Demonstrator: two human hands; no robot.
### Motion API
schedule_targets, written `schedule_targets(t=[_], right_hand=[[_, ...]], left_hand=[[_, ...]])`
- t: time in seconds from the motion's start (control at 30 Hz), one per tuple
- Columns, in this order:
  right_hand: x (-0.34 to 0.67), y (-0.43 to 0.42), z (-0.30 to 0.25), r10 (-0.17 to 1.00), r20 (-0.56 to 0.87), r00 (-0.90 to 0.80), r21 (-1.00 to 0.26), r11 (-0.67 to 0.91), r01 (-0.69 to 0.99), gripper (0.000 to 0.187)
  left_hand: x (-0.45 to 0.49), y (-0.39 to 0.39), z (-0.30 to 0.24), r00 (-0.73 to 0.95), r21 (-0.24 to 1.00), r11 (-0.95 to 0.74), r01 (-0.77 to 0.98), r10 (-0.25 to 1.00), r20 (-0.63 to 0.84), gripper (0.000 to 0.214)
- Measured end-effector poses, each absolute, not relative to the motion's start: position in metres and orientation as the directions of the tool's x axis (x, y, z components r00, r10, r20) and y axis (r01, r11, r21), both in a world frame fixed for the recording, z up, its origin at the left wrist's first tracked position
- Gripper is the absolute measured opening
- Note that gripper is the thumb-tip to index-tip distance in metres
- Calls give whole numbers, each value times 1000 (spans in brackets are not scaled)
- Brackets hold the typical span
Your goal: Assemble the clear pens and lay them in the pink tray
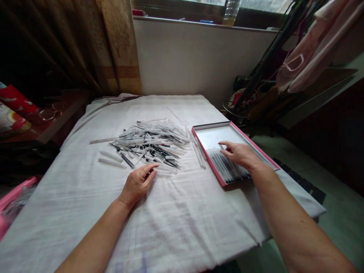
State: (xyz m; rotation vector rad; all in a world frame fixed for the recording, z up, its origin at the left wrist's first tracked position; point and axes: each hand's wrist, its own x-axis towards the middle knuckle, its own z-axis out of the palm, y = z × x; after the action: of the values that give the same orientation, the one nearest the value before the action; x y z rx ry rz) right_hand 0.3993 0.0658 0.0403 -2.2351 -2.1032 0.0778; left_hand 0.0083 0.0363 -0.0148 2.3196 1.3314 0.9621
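My left hand (140, 181) rests on the cloth at the near edge of a loose pile of pen parts (155, 138), clear tubes and thin black refills among them. Its fingers are loosely bent, thumb and forefinger a little apart, with nothing visible between them. Over a shallow box (210, 165) with a pink-red rim is my right hand (237, 153). Its thumb and forefinger pinch around a pale end of what looks like a pen. Beneath that hand, a row of slim pens (224, 167) lies side by side in the box's near half, partly hidden by the hand.
A white cloth (170, 220) covers the table. Several clear tubes (199, 153) lie between pile and box. Patterned curtains (119, 45) hang at the back left. On the left are a side table (62, 113) and a pink basket (17, 193).
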Motion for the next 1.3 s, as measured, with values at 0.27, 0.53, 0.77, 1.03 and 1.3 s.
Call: schedule_targets(t=[0.27, 0.53, 0.77, 1.03, 1.3], right_hand=[[397, 61, 24, 999, 3, 34, 31, -34, 999, 46], [389, 60, 29, 998, -44, 52, 80, -48, 996, 45], [362, 56, 50, 989, 131, 66, 35, -72, 997, 41], [274, 71, 43, 972, 140, -188, -166, 211, 963, 27], [244, 83, 21, 989, 28, -143, -79, 145, 986, 29]], left_hand=[[9, 36, -13, 345, 555, -520, 649, 851, 395, 29], [9, 35, -14, 339, 572, -525, 630, 849, 406, 29], [10, 35, -13, 275, 654, -467, 595, 883, 380, 26], [5, 34, -7, 81, 773, -312, 552, 943, 323, 42], [4, 35, -8, 55, 884, -248, 396, 967, 247, 52]])
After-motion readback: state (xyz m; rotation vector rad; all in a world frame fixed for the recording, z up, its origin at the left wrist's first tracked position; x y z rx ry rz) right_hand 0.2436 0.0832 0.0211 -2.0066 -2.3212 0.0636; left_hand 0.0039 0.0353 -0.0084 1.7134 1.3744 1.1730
